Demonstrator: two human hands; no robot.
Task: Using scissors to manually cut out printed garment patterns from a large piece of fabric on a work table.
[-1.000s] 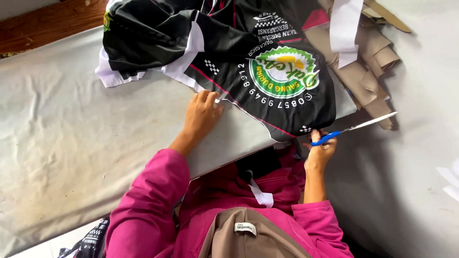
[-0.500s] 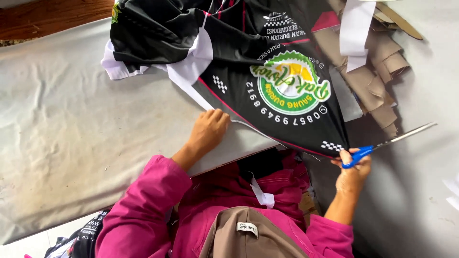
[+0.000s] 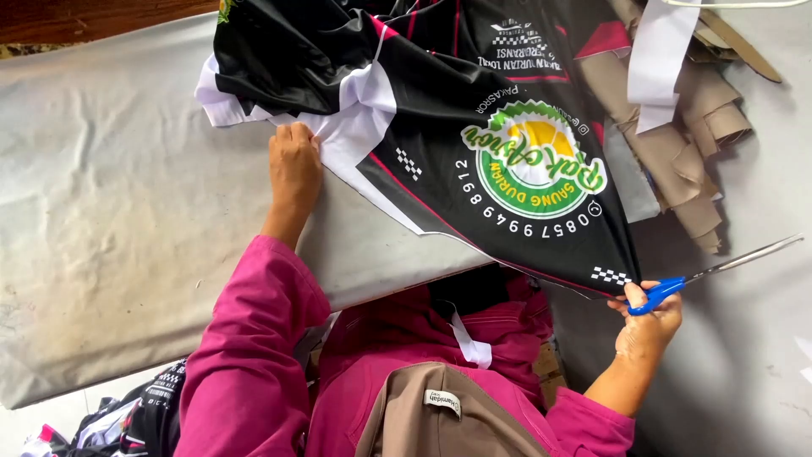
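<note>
A black printed fabric piece [image 3: 474, 110] with a round green and yellow emblem and white edges lies across the grey table cover [image 3: 101, 211]. My left hand [image 3: 293, 165] presses on its white edge at the left. My right hand [image 3: 647, 326] holds blue-handled scissors [image 3: 710, 272] at the fabric's lower right corner, blades pointing up and right, and its fingers also touch that corner. Both arms wear magenta sleeves.
Brown paper pieces [image 3: 685, 161] and a white strip [image 3: 658, 63] lie at the upper right. A wooden edge [image 3: 93, 21] runs along the top left. More dark fabric [image 3: 144, 415] sits at the lower left below the table.
My left hand moved up and left along the fabric to its white edge. My right hand with the scissors shifted right and down with the fabric corner, stretching the piece out.
</note>
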